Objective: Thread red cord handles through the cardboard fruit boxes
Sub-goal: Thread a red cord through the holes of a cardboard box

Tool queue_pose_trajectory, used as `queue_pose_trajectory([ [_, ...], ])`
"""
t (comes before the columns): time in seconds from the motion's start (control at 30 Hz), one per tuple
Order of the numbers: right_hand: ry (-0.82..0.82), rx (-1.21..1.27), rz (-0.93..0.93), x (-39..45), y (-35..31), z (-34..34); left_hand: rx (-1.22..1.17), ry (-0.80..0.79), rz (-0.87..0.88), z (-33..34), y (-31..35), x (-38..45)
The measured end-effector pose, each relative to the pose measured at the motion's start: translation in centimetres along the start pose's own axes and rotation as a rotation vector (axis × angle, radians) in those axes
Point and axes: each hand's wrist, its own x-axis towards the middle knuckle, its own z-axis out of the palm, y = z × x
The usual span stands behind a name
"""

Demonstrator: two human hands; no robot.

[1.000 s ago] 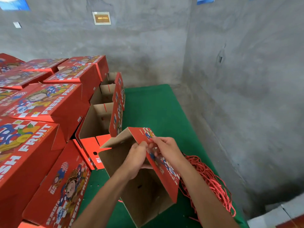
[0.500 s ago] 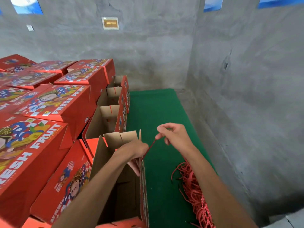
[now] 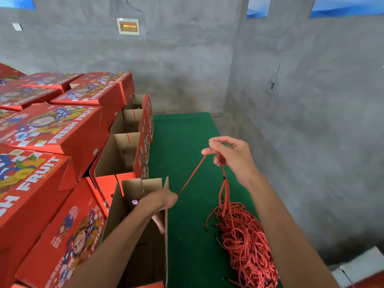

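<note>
- A red cord (image 3: 192, 175) runs taut in the middle of the frame, slanting from the right wall of the open box (image 3: 145, 235) at lower centre up to the right hand (image 3: 230, 154)
- The right hand, raised right of centre, pinches the cord's upper end between thumb and forefinger; the other fingers curl loosely, and another strand hangs from the hand down to the cord pile (image 3: 245, 242)
- The left hand (image 3: 161, 201) reaches into the open box, its wrist at the top edge of the right wall where the cord meets the cardboard; the fingers point down inside against that wall, and whether they grip anything cannot be told
- The open box stands upright at the lower centre, brown inside, flaps up
- The cord pile lies on the green cloth (image 3: 182, 142) at lower right, just beside the box
- A row of open boxes (image 3: 122, 154) extends up behind the first one, each with a short red strand at its far wall
- Closed red boxes (image 3: 54, 129) printed FRESH FRUIT stack across the left of the frame
- Grey concrete walls (image 3: 311, 100) fill the top and right
</note>
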Motion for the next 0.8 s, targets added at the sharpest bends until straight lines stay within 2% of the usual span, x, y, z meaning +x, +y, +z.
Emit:
queue_pose_trajectory([
  [0.2, -0.115, 0.075, 0.017, 0.5, 0.8, 0.3, -0.071, 0.026, -0.02, 0.6, 0.4, -0.5],
  [0.27, -0.125, 0.098, 0.044, 0.6, 1.6, 0.3, 0.041, 0.21, 0.054, 0.7, 0.6, -0.9],
  [0.37, -0.117, 0.184, 0.078, 0.8, 2.5, 0.5, 0.264, 0.628, 0.19, 1.2, 1.8, -1.7],
  [0.43, -0.106, 0.235, 0.084, 0.9, 3.1, 0.7, 0.16, 0.851, 0.447, 1.8, 2.9, -2.4],
  [0.47, -0.099, 0.249, 0.082, 1.0, 3.3, 0.8, 0.056, 0.882, 0.61, 2.1, 3.5, -2.7],
  [0.53, -0.08, 0.26, 0.077, 1.2, 3.6, 0.9, -0.129, 0.733, 0.798, 2.7, 4.7, -3.4],
  [0.6, -0.06, 0.264, 0.077, 1.2, 3.7, 0.9, -0.219, 0.507, 0.834, 3.5, 5.5, -3.6],
  [0.63, -0.047, 0.268, 0.076, 1.2, 3.7, 0.9, -0.248, 0.445, 0.84, 3.9, 5.7, -3.4],
  [0.8, 0.017, 0.299, 0.083, 1.3, 4.1, 0.5, -0.354, 0.428, 0.779, 4.8, 5.6, -2.3],
])
